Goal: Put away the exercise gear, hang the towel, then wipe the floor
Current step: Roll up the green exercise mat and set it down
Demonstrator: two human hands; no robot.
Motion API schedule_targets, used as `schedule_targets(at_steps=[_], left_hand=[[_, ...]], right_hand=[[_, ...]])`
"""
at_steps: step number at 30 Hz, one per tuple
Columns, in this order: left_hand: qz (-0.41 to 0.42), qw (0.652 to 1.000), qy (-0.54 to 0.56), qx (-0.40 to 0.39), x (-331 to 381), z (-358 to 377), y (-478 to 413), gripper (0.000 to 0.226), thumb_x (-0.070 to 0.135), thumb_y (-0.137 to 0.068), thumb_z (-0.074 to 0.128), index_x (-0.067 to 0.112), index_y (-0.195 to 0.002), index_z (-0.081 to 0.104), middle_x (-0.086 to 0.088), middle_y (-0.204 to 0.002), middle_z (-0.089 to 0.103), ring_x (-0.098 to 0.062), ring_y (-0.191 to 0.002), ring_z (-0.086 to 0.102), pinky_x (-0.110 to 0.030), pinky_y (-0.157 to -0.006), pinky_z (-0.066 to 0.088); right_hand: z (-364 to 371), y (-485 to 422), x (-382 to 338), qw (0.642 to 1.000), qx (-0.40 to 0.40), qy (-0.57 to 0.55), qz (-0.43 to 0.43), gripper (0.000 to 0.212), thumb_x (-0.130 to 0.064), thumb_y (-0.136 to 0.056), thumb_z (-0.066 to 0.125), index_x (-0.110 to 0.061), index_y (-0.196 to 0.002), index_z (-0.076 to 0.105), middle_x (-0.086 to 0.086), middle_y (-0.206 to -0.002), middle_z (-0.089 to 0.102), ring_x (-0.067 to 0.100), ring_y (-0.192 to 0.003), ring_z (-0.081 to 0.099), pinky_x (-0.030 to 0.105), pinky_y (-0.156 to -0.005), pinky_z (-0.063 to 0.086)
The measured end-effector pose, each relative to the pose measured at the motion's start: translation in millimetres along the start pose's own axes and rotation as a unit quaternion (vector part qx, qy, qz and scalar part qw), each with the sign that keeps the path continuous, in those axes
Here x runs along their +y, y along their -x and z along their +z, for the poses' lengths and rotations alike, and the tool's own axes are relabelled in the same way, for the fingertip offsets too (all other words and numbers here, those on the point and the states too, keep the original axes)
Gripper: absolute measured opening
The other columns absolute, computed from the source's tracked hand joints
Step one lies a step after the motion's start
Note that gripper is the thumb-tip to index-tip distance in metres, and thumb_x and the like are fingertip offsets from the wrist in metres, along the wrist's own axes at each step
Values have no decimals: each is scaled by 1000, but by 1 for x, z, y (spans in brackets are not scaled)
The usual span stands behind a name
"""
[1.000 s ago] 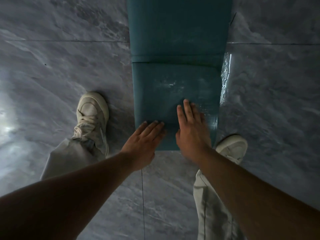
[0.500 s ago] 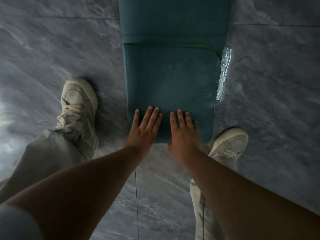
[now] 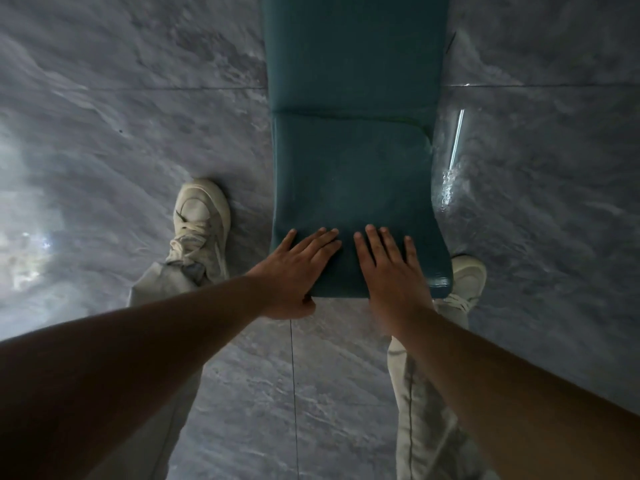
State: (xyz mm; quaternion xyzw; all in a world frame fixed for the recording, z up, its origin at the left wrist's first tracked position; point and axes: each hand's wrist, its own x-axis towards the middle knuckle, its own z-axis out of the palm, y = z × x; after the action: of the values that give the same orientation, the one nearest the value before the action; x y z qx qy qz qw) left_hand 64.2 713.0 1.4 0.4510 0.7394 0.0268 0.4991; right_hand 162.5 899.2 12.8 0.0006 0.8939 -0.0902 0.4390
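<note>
Teal exercise mat (image 3: 353,174) on grey marble floor (image 3: 138,116), near end folded over. Left hand (image 3: 294,268) and right hand (image 3: 388,271) flat, fingers straight, pressing fold's near edge. Pale shoes flank mat.

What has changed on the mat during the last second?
The left hand slid further onto the mat and is now level with the right hand. Both press flat on its near end, fingers straight. The mat's fold, the shoes and the wet streak on the floor stayed.
</note>
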Motion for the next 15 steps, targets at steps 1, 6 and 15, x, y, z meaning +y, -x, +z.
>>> schedule_targets(at_steps=[1, 6, 15], left_hand=[[-11, 1000, -6, 12, 6, -4, 5, 111, 42, -73, 66, 18, -157, -3, -3, -167, -7, -19, -153, -9, -55, -122, 5], [-101, 992, -63, 48, 45, -6, 21, 109, 34, -83, 66, 12, -157, -9, -10, -166, -10, -26, -153, -11, -54, -122, 0], [-111, 991, -4, 69, 71, -7, 53, 96, 7, -87, 55, 16, -159, -8, -4, -167, -8, -22, -153, -10, -48, -124, 1]], right_hand=[[-4, 2, 0, 1000, 2, -1, 2, 93, -22, -93, 54, -12, -154, -16, 12, -165, -8, 30, -152, -4, 58, -119, 5], [-21, 20, -3, 1000, 16, 10, 3, 91, -22, -92, 53, -10, -156, -11, 13, -165, -6, 31, -152, -2, 58, -119, 5], [-40, 63, -17, 1000, -11, 12, 11, 94, -21, -91, 57, -9, -155, -11, 14, -165, -8, 32, -152, -5, 59, -119, 8]])
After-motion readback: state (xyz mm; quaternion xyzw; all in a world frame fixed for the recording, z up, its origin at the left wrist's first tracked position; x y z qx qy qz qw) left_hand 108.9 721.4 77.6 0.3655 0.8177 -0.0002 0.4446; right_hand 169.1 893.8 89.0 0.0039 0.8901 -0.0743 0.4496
